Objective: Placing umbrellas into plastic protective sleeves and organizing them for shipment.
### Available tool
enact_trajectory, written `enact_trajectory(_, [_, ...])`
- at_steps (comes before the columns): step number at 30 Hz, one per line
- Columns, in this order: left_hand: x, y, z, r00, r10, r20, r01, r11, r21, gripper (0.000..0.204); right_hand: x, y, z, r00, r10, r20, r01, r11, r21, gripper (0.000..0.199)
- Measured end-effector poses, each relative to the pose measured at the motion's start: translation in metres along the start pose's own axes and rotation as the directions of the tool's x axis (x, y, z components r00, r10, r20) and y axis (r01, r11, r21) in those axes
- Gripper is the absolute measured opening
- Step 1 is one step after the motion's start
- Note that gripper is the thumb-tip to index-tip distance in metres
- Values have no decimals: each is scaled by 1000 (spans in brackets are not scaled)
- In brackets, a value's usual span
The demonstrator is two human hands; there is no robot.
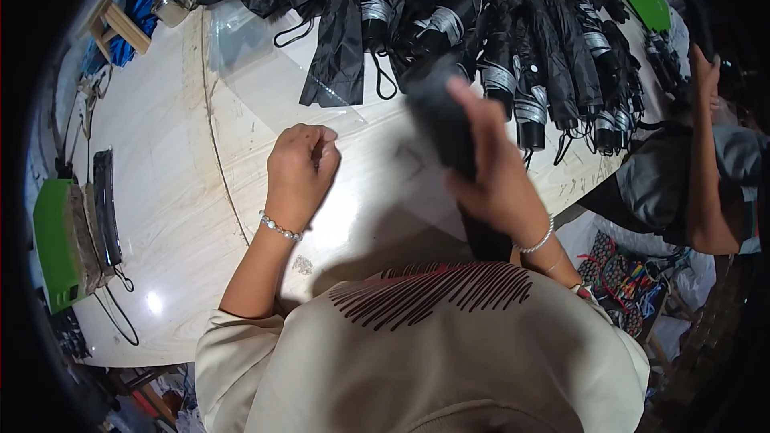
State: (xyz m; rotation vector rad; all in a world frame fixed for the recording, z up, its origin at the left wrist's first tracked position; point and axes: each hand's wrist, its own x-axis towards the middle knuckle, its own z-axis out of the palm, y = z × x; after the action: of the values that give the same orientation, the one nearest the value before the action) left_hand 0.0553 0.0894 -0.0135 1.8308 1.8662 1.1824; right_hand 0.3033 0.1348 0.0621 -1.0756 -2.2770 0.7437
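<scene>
My left hand [301, 170] rests on the pale table, its fingers curled in and nothing visible in them. In my right hand [501, 180] is a folded black umbrella [437, 108], blurred by motion, its upper end tilted left and away from me. The thumb side of the hand wraps it, and its lower part runs down toward my shirt. Beyond both hands lies a heap of folded black umbrellas [497, 80] with silver bands and wrist loops. A flat black umbrella sleeve [337, 72] lies at the heap's near left side.
Clear plastic bags [261, 72] lie left of the sleeve. A green box [60, 244] and a dark packaged strip [107, 204] sit at the left edge. A glass jar [171, 5] stands at the far left. Another person's arm [706, 168] is at the right.
</scene>
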Motion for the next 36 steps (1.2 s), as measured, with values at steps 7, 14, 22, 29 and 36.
enact_trajectory(7, [0, -5, 0, 1000, 11, -13, -11, 1000, 0, 8, 19, -9, -28, 814, 102, -572, 199, 876, 439, 96])
enact_trajectory(14, [-2, -8, 2, 996, 79, -30, -78, 997, 11, 10, 5, 4, 16, 851, 132, -508, 255, 742, 620, 81])
enact_trajectory(22, [-2, -6, -4, 997, 62, -52, -62, 998, 4, 8, -22, 12, 62, 930, 348, -119, -64, 472, 879, 91])
enact_trajectory(29, [4, -3, 6, 997, 40, -72, -45, 997, -70, 5, -22, 1, 54, 941, -103, -321, 270, 800, 535, 88])
enact_trajectory(36, [3, 8, 0, 964, -127, 234, 54, 953, 297, 7, -13, 24, 56, 792, -483, -374, 560, 818, 132, 69])
